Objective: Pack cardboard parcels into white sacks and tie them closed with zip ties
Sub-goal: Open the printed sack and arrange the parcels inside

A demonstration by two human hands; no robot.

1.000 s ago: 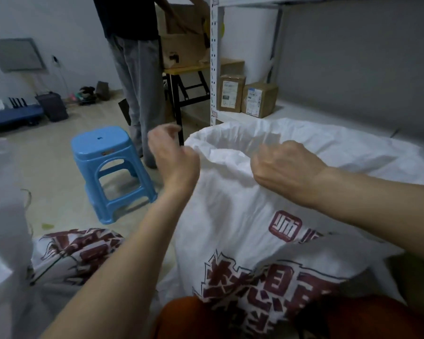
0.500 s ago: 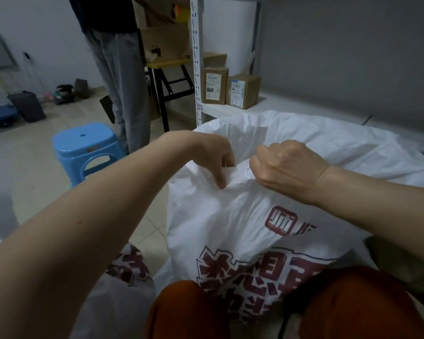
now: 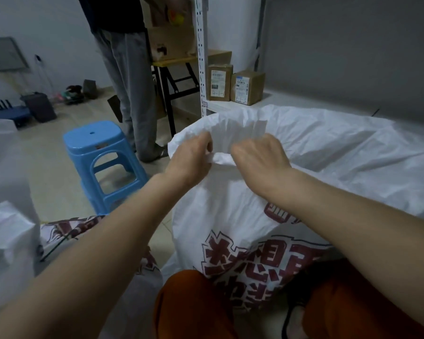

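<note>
A large white sack (image 3: 233, 216) with dark red printed characters stands between my knees, its top edge gathered into pleats. My left hand (image 3: 190, 157) grips the gathered rim from the left side. My right hand (image 3: 260, 152) grips the same bunched rim from the right, the two fists close together. What the sack holds is hidden. Two small cardboard parcels (image 3: 235, 85) with white labels stand on a low white shelf (image 3: 304, 101) behind the sack. No zip tie shows in either hand.
A blue plastic stool (image 3: 101, 155) stands on the tiled floor to the left. Behind it a person in grey trousers (image 3: 130, 94) stands at a small table with a cardboard box (image 3: 171, 42). More white sacks (image 3: 8, 216) lie at my left.
My left hand came across from above the stool to the sack's rim and now grips it beside my right hand. The rim is bunched tighter into pleats.
</note>
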